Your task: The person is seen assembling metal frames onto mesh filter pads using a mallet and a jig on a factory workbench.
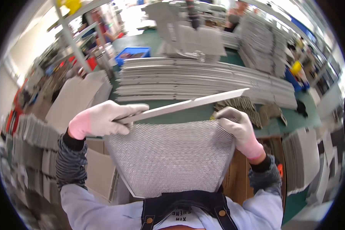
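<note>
A silvery mesh panel (172, 157) with thin metal edging on its sides stands upright against my front, its uncovered top edge facing away from me. My left hand (105, 119), in a white glove with a pink cuff, is closed around the near end of a long pale metal frame strip (191, 104). That strip slants up to the right above the panel's top edge, and its far end hangs free. The left fingers are also close to the panel's top left corner; whether they touch it is hard to see. My right hand (237, 128), gloved alike, pinches the panel's top right corner.
Across the green table (172, 114) lies a long pile of metal strips (203, 76). Behind it stand a grey machine (180, 34) and a blue bin (133, 54). Striped work gloves (241, 109) lie at right. Stacked panels (301, 159) flank both sides; a cardboard box (235, 178) sits below.
</note>
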`<state>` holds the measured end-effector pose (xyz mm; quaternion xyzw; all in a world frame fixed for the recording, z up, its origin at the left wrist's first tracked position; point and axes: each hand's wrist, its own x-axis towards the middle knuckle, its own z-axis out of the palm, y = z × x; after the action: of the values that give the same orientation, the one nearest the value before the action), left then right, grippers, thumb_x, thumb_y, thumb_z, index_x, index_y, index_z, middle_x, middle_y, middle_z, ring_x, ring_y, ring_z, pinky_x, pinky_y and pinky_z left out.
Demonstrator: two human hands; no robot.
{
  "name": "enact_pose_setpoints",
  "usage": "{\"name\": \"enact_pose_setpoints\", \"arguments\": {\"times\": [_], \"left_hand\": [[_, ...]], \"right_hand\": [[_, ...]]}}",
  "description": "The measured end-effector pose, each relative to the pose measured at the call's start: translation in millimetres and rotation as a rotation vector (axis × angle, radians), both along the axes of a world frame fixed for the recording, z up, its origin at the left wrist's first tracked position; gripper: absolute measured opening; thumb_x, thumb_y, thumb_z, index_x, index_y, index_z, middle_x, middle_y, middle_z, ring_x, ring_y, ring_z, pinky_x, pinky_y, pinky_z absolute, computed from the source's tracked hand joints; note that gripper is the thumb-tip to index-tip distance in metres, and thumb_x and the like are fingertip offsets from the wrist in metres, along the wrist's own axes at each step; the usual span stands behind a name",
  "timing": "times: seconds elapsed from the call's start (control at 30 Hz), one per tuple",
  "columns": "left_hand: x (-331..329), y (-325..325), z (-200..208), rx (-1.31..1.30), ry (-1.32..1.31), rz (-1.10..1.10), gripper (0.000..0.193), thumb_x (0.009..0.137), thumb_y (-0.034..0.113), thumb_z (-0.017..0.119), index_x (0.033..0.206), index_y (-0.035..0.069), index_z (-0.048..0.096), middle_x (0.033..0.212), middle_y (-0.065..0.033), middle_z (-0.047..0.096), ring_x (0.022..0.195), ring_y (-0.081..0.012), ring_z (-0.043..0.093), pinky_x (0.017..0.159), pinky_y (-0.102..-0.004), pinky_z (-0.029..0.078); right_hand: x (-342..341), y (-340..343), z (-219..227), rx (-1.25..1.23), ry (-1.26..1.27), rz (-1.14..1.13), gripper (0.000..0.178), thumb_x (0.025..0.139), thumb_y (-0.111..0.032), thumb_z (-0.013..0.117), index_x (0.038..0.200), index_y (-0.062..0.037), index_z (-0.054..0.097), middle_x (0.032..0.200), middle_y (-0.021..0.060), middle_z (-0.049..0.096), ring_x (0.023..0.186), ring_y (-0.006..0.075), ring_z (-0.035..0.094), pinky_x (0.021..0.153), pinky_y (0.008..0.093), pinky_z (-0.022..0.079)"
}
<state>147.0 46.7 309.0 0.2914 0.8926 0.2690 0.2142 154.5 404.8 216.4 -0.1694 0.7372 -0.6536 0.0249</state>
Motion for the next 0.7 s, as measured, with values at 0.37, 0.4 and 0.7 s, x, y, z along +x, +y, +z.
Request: {"name": "enact_pose_setpoints", "arguments": {"times": [0.37, 0.4, 0.7], "left_hand": [[-42, 62, -14, -0.076, 0.057, -0.144, 0.077, 0.071, 0.003, 0.069, 0.142, 0.007, 0.042, 0.114, -0.0207, 0.065, 0.1, -0.0302, 0.065, 0.091, -0.0334, 0.047], [-45, 63, -19, 0.029, 0.167, -0.376, 0.076, 0.071, 0.003, 0.068, 0.142, 0.006, 0.042, 0.116, -0.0216, 0.064, 0.101, -0.0327, 0.064, 0.091, -0.035, 0.047], [-54, 86, -7, -0.262, 0.146, -0.341, 0.065, 0.072, 0.01, 0.069, 0.135, 0.01, 0.052, 0.105, -0.0204, 0.066, 0.092, -0.0358, 0.064, 0.083, -0.0373, 0.049]], "right_hand": [[4, 19, -14, -0.177, -0.158, -0.059, 0.026, 0.087, -0.012, 0.065, 0.107, 0.0038, 0.064, 0.094, 0.0025, 0.064, 0.085, 0.007, 0.056, 0.08, 0.0222, 0.044], [2, 17, -12, -0.176, -0.161, -0.057, 0.026, 0.087, -0.012, 0.065, 0.107, 0.0038, 0.064, 0.094, 0.0025, 0.064, 0.085, 0.007, 0.056, 0.08, 0.0222, 0.044], [-10, 8, -37, -0.317, -0.101, 0.053, 0.025, 0.087, -0.008, 0.064, 0.111, -0.0002, 0.062, 0.094, -0.0008, 0.063, 0.087, 0.006, 0.056, 0.079, 0.0228, 0.044]]}}
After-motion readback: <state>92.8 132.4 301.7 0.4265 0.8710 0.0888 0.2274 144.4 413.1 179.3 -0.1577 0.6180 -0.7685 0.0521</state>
